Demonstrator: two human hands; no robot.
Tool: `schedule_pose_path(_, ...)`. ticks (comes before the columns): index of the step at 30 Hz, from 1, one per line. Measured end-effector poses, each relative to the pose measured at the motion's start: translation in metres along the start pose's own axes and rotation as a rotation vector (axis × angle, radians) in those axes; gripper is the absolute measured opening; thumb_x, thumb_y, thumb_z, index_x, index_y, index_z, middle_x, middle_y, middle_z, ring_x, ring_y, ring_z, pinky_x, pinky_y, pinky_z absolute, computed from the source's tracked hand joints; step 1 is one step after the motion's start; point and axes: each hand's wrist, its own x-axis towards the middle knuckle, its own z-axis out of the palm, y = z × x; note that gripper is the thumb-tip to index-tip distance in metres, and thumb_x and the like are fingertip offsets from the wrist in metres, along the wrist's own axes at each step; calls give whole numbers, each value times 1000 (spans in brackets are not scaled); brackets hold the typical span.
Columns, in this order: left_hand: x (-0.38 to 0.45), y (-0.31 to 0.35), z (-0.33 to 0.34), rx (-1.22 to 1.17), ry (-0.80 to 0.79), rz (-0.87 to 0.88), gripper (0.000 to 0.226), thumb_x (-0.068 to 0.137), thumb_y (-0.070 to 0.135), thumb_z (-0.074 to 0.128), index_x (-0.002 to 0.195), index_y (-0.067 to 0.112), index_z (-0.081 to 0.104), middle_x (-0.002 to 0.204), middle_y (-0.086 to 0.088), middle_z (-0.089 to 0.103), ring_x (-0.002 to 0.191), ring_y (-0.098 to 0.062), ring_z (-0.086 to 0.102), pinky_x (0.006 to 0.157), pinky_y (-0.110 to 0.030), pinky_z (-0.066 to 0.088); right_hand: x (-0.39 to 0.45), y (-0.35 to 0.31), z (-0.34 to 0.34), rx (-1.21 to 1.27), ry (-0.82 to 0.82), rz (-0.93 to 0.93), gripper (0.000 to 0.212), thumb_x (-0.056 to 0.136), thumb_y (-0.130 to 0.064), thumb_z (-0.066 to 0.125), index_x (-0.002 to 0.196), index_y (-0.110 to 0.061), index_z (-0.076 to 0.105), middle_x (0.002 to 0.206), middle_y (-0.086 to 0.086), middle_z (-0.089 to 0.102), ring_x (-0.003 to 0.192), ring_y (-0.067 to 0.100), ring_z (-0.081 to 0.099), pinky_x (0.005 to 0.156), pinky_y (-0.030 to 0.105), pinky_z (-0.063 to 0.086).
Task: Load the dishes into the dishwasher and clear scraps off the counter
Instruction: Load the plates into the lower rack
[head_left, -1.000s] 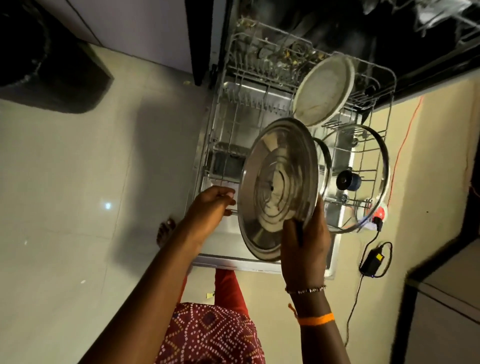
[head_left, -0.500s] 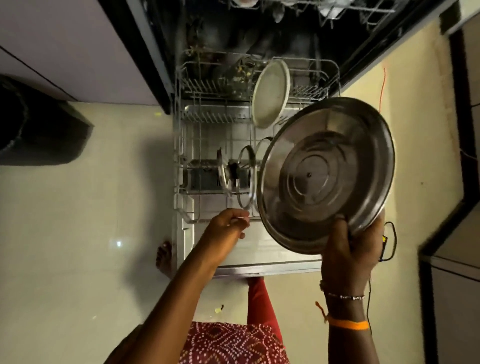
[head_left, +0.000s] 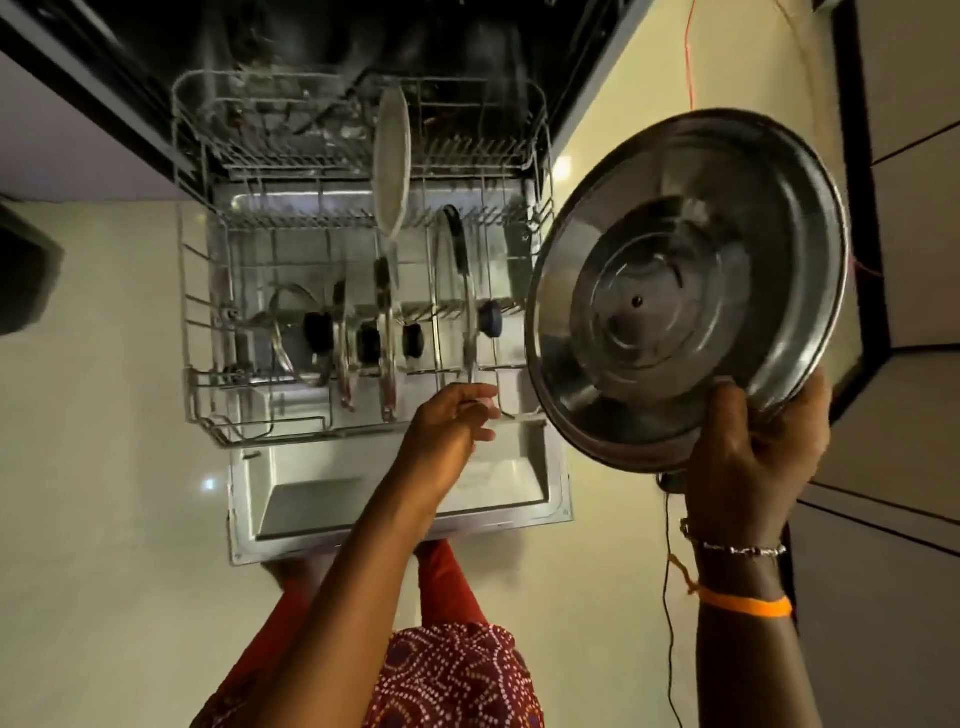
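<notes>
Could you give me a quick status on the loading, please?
Right hand grips steel lid, off rack. Left hand holds lower rack front wire. Lids fill front row.

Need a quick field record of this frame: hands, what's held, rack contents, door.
right hand: grips the large steel lid by its lower rim, held beside the rack, off to its right
left hand: fingers curled on the front wire of the lower rack
rack contents: white plate on edge at the back; several lids with dark knobs standing on edge in front
dishwasher door: open, folded down
floor: black cable at right
</notes>
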Motion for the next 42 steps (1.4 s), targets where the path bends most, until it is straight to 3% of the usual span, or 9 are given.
schedule_pose_path(5, 16, -1, 15, 28, 91, -2, 22, 97, 11, 42, 105, 20, 61, 92, 4, 63, 78, -9, 58, 73, -21, 43, 18, 39, 14, -24, -122, 27, 47, 81, -4, 44, 126, 9, 47, 93, -1, 61, 75, -5, 50, 69, 8, 42)
schedule_pose_path(9, 25, 3, 18, 78, 113, 11, 24, 98, 11, 40, 113, 12, 59, 97, -1, 60, 77, -8, 56, 68, -16, 43, 17, 72, 47, -119, -280, 100, 49, 81, -3, 45, 130, -2, 48, 115, 17, 63, 102, 27, 59, 86, 27, 45)
schedule_pose_path(15, 35, 5, 15, 111, 134, -1, 26, 98, 12, 39, 116, 11, 58, 104, -5, 60, 78, -9, 56, 62, -7, 45, 10, 99, 84, -118, -457, 152, 48, 90, -9, 49, 137, -15, 43, 127, 7, 59, 114, 23, 56, 90, 32, 47)
schedule_pose_path(21, 42, 4, 12, 86, 163, -50, 27, 98, 14, 40, 117, 10, 59, 99, -4, 60, 74, -9, 54, 68, -18, 41, 11, 112, 106, -217, -607, 195, 55, 89, -23, 47, 142, -19, 33, 126, 12, 59, 109, 34, 57, 87, 46, 50)
schedule_pose_path(28, 41, 6, 8, 74, 182, -44, 27, 98, 15, 40, 117, 11, 58, 102, -4, 60, 75, -8, 55, 63, -13, 43, 23, 112, 122, -325, -833, 278, 64, 89, -1, 49, 146, -17, 25, 121, 22, 60, 108, 40, 57, 88, 41, 46)
schedule_pose_path(32, 39, 4, 2, 43, 185, -44, 28, 98, 13, 41, 119, 7, 58, 104, -7, 60, 76, -9, 55, 54, -4, 44, 20, 108, 124, -315, -840, 300, 66, 88, 1, 50, 146, -13, 22, 127, 22, 56, 113, 39, 54, 93, 40, 44)
schedule_pose_path(35, 36, 1, -3, 20, 196, -33, 28, 98, 11, 41, 119, 6, 58, 105, -8, 60, 76, -9, 56, 56, -6, 46, 13, 103, 117, -267, -673, 268, 61, 85, -1, 57, 140, -7, 32, 136, 17, 45, 121, 32, 48, 101, 39, 42)
schedule_pose_path(38, 29, -2, -12, 15, 194, -22, 27, 98, 14, 40, 119, 10, 58, 104, -4, 60, 77, -8, 58, 70, -17, 46, -2, 90, 106, -267, -462, 174, 39, 85, -1, 57, 122, -5, 46, 123, 15, 48, 102, 27, 55, 86, 41, 51)
schedule_pose_path(42, 15, -7, -32, -40, 213, 10, 26, 98, 13, 40, 116, 11, 59, 97, 0, 61, 79, -9, 58, 77, -22, 44, -29, 58, 104, -161, -470, 84, 16, 84, 0, 51, 96, -3, 61, 99, 14, 60, 85, 24, 58, 75, 38, 51)
